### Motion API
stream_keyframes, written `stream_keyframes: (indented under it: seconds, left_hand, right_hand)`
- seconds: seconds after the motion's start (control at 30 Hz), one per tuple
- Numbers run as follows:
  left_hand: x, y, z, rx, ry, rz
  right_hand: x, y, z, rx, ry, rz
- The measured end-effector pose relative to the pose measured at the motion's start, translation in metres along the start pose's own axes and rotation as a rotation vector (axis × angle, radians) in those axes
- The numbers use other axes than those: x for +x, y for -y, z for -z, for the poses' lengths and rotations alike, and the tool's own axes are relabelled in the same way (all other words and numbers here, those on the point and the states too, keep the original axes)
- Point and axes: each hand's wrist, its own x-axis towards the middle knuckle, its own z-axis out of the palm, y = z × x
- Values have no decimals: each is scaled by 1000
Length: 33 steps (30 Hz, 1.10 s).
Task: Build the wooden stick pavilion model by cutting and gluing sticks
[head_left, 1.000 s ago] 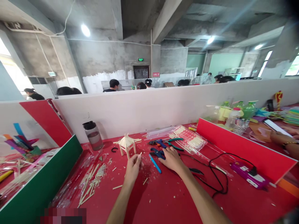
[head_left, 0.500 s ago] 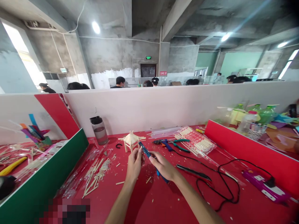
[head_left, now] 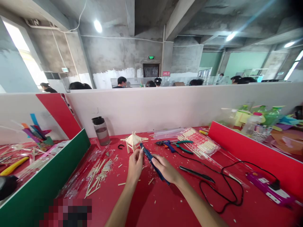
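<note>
My right hand point(head_left: 164, 167) is wrapped round a long dark blue tool point(head_left: 151, 160), its tip pointing up and left. Beside that tip my left hand point(head_left: 135, 164) is closed in a pinch; a small pale piece, perhaps a stick end, shows at its fingertips, too small to name. Just behind my hands stands a little pavilion-like model point(head_left: 133, 140) made of pale sticks, with a pointed roof and legs. Cut sticks point(head_left: 97, 179) and chips lie on the red tabletop point(head_left: 142, 208), left of my left arm.
A water bottle point(head_left: 101, 131) stands at the back left. Rightward lie a glue gun point(head_left: 169, 146), green-handled pliers point(head_left: 184, 146), bundled sticks point(head_left: 201, 142), a black knife point(head_left: 197, 174), a black cable and a purple power strip point(head_left: 270, 188). Green point(head_left: 49, 173) and red point(head_left: 255, 154) dividers flank the workspace.
The blue tool's handles have come together in my right hand. My left hand stays pinched near its tip.
</note>
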Motion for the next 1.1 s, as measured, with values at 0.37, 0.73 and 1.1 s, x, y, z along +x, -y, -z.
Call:
stream_keyframes:
  seconds: [0.37,0.73,1.1]
  left_hand:
    - [1,2,1,-19,14,36]
    - [3,7,3,-118,1,108]
    - [5,8,4,-122,12,119]
  right_hand:
    - [-1,3,0,-199,-16,26]
    - [-4,11,-9,-342,-74,40]
    - [-1,-8,-20,-566,-134,0]
